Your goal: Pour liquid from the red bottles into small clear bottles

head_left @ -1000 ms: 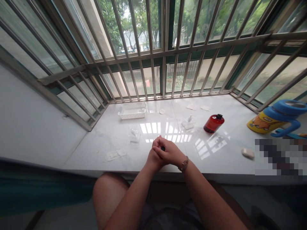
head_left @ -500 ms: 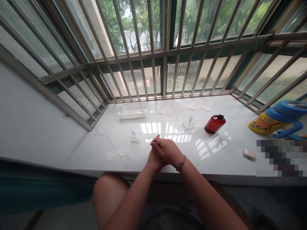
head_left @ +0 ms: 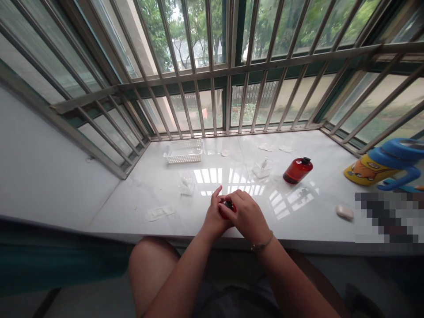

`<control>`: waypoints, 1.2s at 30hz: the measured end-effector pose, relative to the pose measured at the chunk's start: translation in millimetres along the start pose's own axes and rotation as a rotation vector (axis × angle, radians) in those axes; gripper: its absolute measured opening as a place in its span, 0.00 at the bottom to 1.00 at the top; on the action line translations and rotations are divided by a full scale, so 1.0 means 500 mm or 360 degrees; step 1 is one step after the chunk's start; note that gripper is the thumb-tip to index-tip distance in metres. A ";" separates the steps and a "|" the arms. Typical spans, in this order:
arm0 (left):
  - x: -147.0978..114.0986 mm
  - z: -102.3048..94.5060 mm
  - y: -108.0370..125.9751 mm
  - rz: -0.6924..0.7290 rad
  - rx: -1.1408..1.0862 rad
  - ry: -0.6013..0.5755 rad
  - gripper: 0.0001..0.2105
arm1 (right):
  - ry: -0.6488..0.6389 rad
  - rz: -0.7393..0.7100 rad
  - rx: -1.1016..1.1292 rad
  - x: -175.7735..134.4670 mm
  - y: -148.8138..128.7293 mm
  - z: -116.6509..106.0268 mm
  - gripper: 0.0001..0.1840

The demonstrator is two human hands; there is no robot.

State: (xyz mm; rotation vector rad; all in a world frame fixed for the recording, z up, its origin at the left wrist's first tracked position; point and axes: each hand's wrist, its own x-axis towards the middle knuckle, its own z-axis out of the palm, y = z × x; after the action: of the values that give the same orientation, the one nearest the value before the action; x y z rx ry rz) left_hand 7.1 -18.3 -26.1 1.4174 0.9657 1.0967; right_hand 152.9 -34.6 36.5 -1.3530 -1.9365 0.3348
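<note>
Close to the counter's front edge, my left hand (head_left: 213, 219) is closed around a red bottle (head_left: 222, 213) with a black top. Only its upper end shows between my hands; the rest is hidden. My right hand (head_left: 249, 213) lies over it from the right, thumb and fingers closed about the bottle's top. Farther right, a second red bottle (head_left: 297, 171) with a black cap stands on the counter, apart from both hands. A clear plastic package (head_left: 261, 169) lies behind my hands, and another clear package (head_left: 187, 186) is to their left.
A white basket (head_left: 184, 160) sits at the back left of the marble counter (head_left: 185, 223). Flattened wrappers (head_left: 159, 213) lie at the left. On the right are a pinkish-white oval item (head_left: 345, 212) and a blue-and-yellow water bottle (head_left: 367, 168). Metal window bars (head_left: 228, 106) rise behind.
My right hand has shifted right and lifted its fingers to the red bottle's top. The bottle, hidden under my clasped hands before, now shows between them.
</note>
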 end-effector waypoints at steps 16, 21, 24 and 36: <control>-0.005 0.002 -0.005 -0.0046 -0.0198 0.0011 0.56 | -0.0239 -0.0019 0.0435 -0.016 0.030 -0.049 0.21; -0.002 -0.002 -0.015 0.0022 -0.0076 -0.0005 0.57 | -0.0188 0.0088 0.0558 -0.015 0.016 -0.017 0.22; 0.002 0.000 -0.013 -0.0017 0.0007 -0.0001 0.54 | -0.0153 0.0120 0.0617 -0.011 0.004 0.006 0.20; 0.001 -0.005 -0.014 0.0025 -0.0007 0.0014 0.61 | 0.0139 0.0120 0.0328 -0.012 0.023 0.013 0.21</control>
State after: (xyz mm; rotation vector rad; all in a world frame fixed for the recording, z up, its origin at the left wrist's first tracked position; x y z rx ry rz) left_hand 4.7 -16.4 -32.9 1.4197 0.9592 1.1169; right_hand 157.6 -33.7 22.7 -1.2855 -1.7319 0.4896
